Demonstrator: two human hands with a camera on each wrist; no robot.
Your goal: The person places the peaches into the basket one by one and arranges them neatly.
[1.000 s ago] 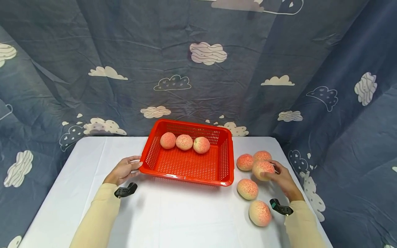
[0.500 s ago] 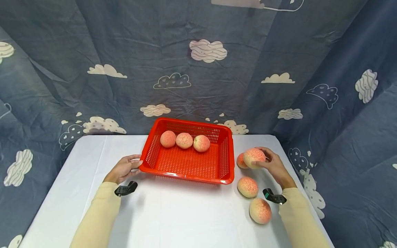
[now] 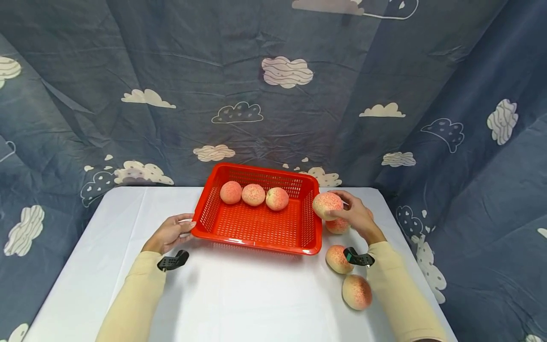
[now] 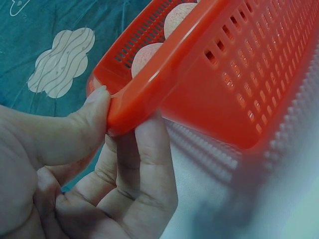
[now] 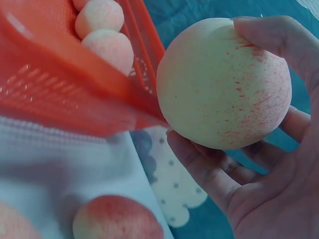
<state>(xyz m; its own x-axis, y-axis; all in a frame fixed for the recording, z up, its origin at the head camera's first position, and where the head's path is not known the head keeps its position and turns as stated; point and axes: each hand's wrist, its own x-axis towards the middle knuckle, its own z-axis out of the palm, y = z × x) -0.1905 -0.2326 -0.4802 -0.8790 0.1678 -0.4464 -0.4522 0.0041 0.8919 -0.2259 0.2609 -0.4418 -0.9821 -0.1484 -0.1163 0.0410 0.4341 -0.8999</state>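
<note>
In the head view, a red plastic basket (image 3: 256, 230) stands toward the back of the white table with three peaches (image 3: 253, 195) in a row inside. My left hand (image 3: 168, 233) pinches its front left rim corner, thumb (image 4: 97, 99) on top and fingers below. My right hand (image 3: 359, 217) grips another peach (image 3: 326, 205) at the basket's right rim, overlapping that rim in the head view. From the right wrist view, the held peach (image 5: 222, 84) shows a pale side with red flecks, between thumb and fingers.
Right of the basket, a peach (image 3: 337, 226) lies partly hidden below the held one. Nearer the front are two more, one peach (image 3: 337, 259) partly covered by the wrist strap and another peach (image 3: 356, 292). A dark cloud-patterned curtain (image 3: 239, 71) hangs behind the table.
My right hand has lifted the peach from the group at the right and carried it left to the basket's rim. The left hand and basket have stayed in place.
</note>
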